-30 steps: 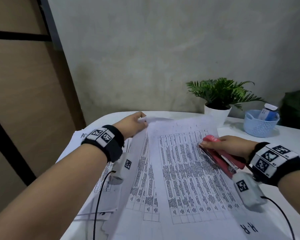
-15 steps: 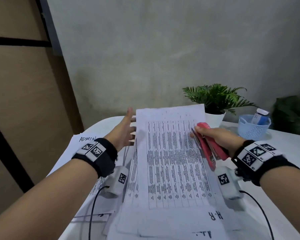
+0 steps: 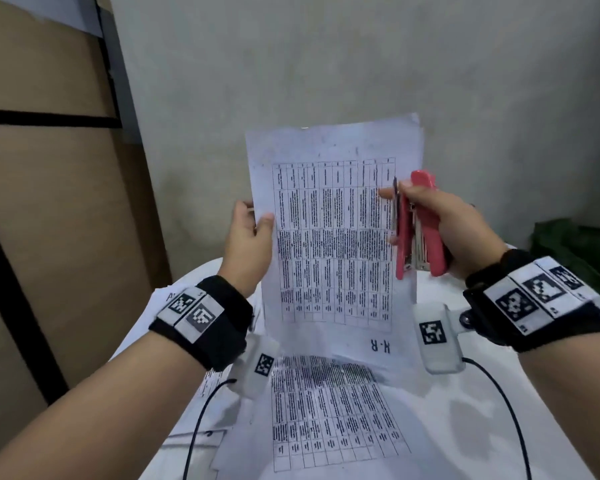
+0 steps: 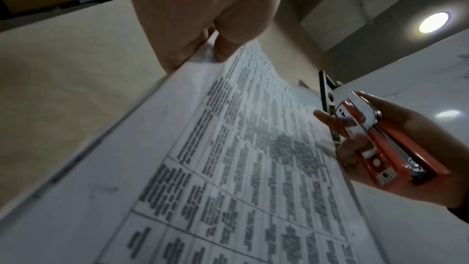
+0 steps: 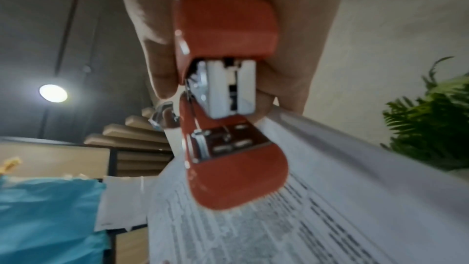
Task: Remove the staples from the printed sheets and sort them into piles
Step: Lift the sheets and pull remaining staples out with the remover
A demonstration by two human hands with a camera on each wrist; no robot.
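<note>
Our left hand (image 3: 248, 237) pinches the left edge of the printed sheets (image 3: 333, 237), held upright above the bench (image 3: 499, 393). Our right hand (image 3: 444, 226) grips a red stapler (image 3: 420, 230) and pinches the sheets' right edge too. More printed pages (image 3: 333, 410) lie flat on the bench, nearer us.

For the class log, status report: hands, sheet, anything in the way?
Left hand pinches printed sheet, raised off table. Right hand grips red stapler and sheet's other edge. Nothing in the way.
</note>
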